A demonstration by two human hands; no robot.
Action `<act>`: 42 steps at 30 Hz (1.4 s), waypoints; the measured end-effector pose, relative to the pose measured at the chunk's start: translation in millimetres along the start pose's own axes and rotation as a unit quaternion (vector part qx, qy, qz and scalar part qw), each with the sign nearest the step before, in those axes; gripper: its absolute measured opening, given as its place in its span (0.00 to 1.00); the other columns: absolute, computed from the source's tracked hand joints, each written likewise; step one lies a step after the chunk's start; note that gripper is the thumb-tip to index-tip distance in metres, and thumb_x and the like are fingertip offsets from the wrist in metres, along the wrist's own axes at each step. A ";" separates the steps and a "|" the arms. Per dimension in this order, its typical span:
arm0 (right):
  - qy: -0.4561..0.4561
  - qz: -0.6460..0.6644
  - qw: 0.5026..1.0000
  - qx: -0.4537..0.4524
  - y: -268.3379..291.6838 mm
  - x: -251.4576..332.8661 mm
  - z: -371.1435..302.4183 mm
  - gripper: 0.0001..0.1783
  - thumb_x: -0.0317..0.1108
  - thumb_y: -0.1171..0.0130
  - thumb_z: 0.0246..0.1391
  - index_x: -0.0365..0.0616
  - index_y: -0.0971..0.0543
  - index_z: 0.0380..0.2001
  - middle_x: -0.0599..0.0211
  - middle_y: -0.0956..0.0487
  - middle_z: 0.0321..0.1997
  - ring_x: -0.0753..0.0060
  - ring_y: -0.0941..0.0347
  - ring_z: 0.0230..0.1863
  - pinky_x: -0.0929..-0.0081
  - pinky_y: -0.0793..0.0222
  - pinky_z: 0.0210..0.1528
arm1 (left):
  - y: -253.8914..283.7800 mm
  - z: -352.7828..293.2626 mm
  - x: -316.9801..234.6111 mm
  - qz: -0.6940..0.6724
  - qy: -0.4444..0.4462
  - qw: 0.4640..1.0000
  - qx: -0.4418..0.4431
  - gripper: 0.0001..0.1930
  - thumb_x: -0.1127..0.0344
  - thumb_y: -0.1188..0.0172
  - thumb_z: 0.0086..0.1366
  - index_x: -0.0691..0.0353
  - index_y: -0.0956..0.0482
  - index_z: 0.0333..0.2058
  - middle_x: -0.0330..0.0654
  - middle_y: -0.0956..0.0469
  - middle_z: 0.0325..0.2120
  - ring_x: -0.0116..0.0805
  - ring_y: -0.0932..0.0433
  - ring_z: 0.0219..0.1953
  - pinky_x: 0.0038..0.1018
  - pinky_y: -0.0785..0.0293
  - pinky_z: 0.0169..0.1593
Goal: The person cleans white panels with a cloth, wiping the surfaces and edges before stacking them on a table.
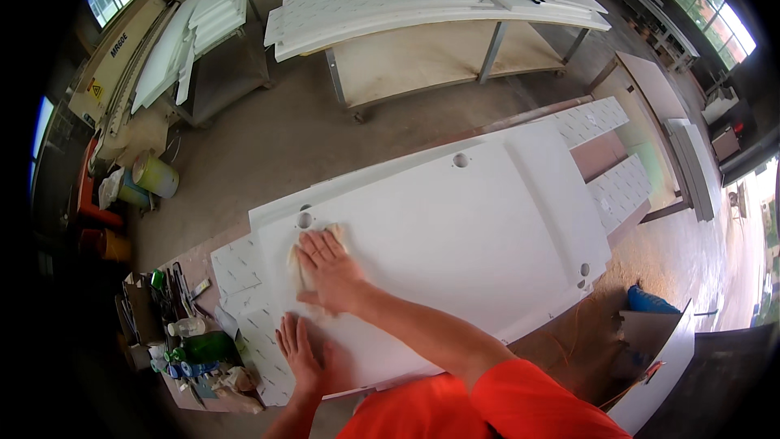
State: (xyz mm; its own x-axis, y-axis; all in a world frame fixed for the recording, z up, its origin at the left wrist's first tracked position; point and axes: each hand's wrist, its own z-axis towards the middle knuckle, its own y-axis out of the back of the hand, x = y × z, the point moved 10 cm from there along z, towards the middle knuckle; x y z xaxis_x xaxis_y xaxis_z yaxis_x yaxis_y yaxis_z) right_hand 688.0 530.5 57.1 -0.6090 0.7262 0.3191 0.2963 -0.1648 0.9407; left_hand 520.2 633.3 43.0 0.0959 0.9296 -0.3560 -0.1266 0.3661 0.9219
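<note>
A large white panel (pixel 431 236) with round holes near its corners lies on patterned white boards on a worktable in front of me. My right hand (pixel 329 272) lies flat on a pale yellowish cloth (pixel 297 276), pressing it against the panel beside the left far hole (pixel 305 219). Its fingers are stretched out, and the cloth shows around them. Closer to me, my left hand (pixel 301 352) rests at the panel's near left edge, palm down with fingers extended. Nothing shows in it.
Left of the panel, hand tools (pixel 180 291), a green bottle (pixel 207 346) and a clear bottle (pixel 188 327) crowd the table end. Beyond the floor stands a long table stacked with white sheets (pixel 382 12). Buckets (pixel 154 175) stand at left; a blue bag (pixel 650 301) sits low at right.
</note>
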 end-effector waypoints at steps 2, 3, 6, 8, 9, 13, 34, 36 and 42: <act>-0.066 -0.031 0.997 0.013 7.9 -40.2 8.5 0.58 0.76 0.60 0.66 0.36 0.50 0.80 0.52 0.54 0.86 0.50 0.66 0.87 0.52 0.78 0.85 | -0.3 -2.3 4.5 0.008 0.006 1.000 -0.005 0.37 0.52 0.37 0.66 0.69 0.34 0.68 0.66 0.42 0.73 0.68 0.44 0.75 0.63 0.58 0.77; -0.095 -0.049 0.994 0.023 18.6 -67.6 10.4 0.58 0.75 0.61 0.67 0.36 0.51 0.80 0.52 0.55 0.87 0.50 0.66 0.87 0.52 0.77 0.85 | -0.6 -3.3 3.9 0.004 0.012 1.000 -0.004 0.37 0.51 0.38 0.67 0.68 0.35 0.68 0.66 0.42 0.73 0.68 0.44 0.75 0.63 0.58 0.77; -0.282 -0.060 0.952 -0.107 62.7 -234.2 -32.1 0.56 0.74 0.60 0.68 0.36 0.48 0.80 0.48 0.53 0.86 0.52 0.64 0.87 0.49 0.76 0.85 | 5.2 -1.2 -0.8 -0.005 0.020 1.000 0.000 0.38 0.50 0.39 0.68 0.67 0.35 0.69 0.66 0.42 0.73 0.68 0.44 0.76 0.62 0.59 0.77; -0.372 -0.057 0.918 -0.125 86.8 -310.2 -81.6 0.54 0.70 0.57 0.68 0.36 0.49 0.80 0.45 0.53 0.86 0.50 0.65 0.87 0.51 0.76 0.85 | 5.9 -0.6 -0.3 -0.009 0.030 0.999 0.005 0.38 0.50 0.39 0.69 0.66 0.36 0.70 0.65 0.43 0.74 0.66 0.45 0.76 0.60 0.59 0.77; -0.416 -0.054 0.896 -0.145 102.3 -325.9 -102.7 0.52 0.68 0.57 0.69 0.36 0.48 0.79 0.45 0.53 0.85 0.50 0.65 0.87 0.52 0.75 0.85 | 4.7 -0.5 0.8 -0.012 0.033 0.999 0.004 0.38 0.50 0.39 0.69 0.66 0.36 0.70 0.65 0.43 0.74 0.66 0.45 0.76 0.60 0.59 0.78; -0.359 -0.068 0.929 -0.064 77.4 -254.9 -40.7 0.52 0.68 0.60 0.70 0.34 0.47 0.79 0.46 0.53 0.86 0.50 0.65 0.87 0.52 0.75 0.85 | 3.0 -0.1 2.1 -0.025 0.042 0.999 0.002 0.38 0.51 0.39 0.68 0.66 0.36 0.70 0.65 0.43 0.74 0.66 0.46 0.77 0.61 0.60 0.78; -0.149 -0.044 0.987 -0.037 46.2 -188.3 -80.5 0.57 0.74 0.58 0.67 0.33 0.48 0.79 0.44 0.54 0.85 0.44 0.65 0.86 0.50 0.74 0.85 | 1.1 -6.0 2.6 -0.015 0.016 1.000 -0.006 0.38 0.54 0.37 0.66 0.70 0.36 0.68 0.67 0.42 0.73 0.69 0.45 0.76 0.63 0.58 0.76; -0.230 -0.058 0.968 -0.080 55.3 -242.5 -89.8 0.57 0.73 0.58 0.67 0.33 0.48 0.79 0.44 0.54 0.85 0.44 0.65 0.86 0.50 0.75 0.86 | 0.5 -4.2 2.6 -0.011 0.007 1.000 -0.005 0.38 0.53 0.37 0.66 0.70 0.36 0.68 0.67 0.41 0.73 0.68 0.45 0.76 0.63 0.58 0.76; -0.460 -0.033 0.872 -0.163 120.3 -408.2 -169.7 0.55 0.70 0.55 0.68 0.33 0.48 0.79 0.44 0.50 0.84 0.48 0.59 0.85 0.58 0.67 0.85 | 4.4 0.8 -1.6 -0.014 0.001 1.000 0.003 0.38 0.54 0.36 0.66 0.70 0.36 0.68 0.67 0.40 0.72 0.68 0.43 0.75 0.64 0.56 0.76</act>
State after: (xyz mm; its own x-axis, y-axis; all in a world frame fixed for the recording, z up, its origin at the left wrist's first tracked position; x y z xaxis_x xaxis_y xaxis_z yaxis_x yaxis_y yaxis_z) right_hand 847.3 101.0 59.5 0.2761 0.9449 0.1760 -0.0333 -0.1736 0.9843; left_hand 520.3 633.3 47.8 0.0968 0.9192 -0.3816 -0.1181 0.3913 0.9126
